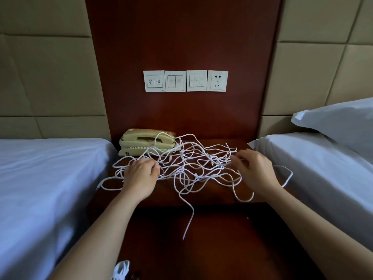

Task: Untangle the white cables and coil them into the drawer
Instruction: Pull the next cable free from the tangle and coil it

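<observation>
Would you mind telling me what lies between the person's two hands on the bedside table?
In the head view, the tangled white cables fill the stretch between the left hand and the right hand, lying on the bedside table.

A beige telephone (pixel 148 143) stands on a dark wooden nightstand (pixel 212 197). White cables (pixel 191 164) sprawl in a tangle in front of the telephone and off to its right, and one loop lies over its handset. Just in front of the telephone, the left hand (pixel 140 174) curls its fingers round strands. Well to the telephone's right, the right hand (pixel 255 168) pinches a strand. Above the telephone, four white wall plates (pixel 185 80) sit in a row. A sheeted bed (pixel 40 178) lies left of the telephone, and another bed (pixel 323 168) with a pillow (pixel 339 122) lies far to its right.
</observation>
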### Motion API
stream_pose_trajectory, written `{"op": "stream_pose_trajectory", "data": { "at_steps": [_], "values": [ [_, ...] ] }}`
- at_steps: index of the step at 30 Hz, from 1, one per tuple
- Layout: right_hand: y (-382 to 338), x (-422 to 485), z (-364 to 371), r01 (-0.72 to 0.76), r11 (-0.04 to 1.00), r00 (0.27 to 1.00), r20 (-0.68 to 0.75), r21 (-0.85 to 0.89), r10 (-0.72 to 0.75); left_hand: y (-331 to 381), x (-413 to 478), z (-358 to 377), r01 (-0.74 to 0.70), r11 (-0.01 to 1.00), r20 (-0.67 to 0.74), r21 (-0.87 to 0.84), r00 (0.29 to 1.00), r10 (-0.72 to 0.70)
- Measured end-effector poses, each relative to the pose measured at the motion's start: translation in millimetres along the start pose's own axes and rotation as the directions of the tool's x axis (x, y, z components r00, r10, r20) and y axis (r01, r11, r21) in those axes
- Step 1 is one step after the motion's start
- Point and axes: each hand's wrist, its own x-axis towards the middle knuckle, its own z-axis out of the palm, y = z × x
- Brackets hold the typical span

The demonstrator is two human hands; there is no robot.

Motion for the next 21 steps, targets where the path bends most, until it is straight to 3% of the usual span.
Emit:
{"op": "stream_pose_trajectory", "data": {
  "at_steps": [4,6,9,11,14,17,21],
  "values": [
    [9.7,-2.3,11.0,-0.051,0.998,0.998,0.041,-0.020,0.052,7.9,-9.9,-4.3,-0.101,0.983,0.049,-0.153,0.993,0.110],
    [5.0,-5.2,15.0,-0.085,0.995,0.991,0.105,0.060,0.079,18.2,-17.5,-5.2,-0.170,0.980,0.065,-0.105,0.982,0.178],
    [-17.9,-9.3,13.1,-0.182,0.930,0.971,0.205,0.320,0.120,36.1,-26.2,-2.1,-0.294,0.955,0.046,0.040,0.955,0.292],
    [-32.8,-9.8,13.9,-0.139,0.903,0.977,0.207,0.407,0.057,47.4,-31.0,-0.7,-0.353,0.930,0.057,0.106,0.936,0.348],
    [-43.4,-8.6,18.0,-0.037,0.935,0.965,0.255,0.354,-0.058,56.1,-34.3,0.5,-0.383,0.912,0.055,0.144,0.924,0.379],
    [-42.0,-5.4,18.5,-0.017,0.966,0.945,0.319,0.256,-0.068,55.9,-34.2,-1.7,-0.391,0.900,0.031,0.193,0.919,0.393],
    [-34.6,4.6,5.7,0.152,0.988,0.975,0.158,0.016,-0.153,49.5,-30.2,-7.5,-0.389,0.903,-0.022,0.185,0.916,0.400]
  ]
}}
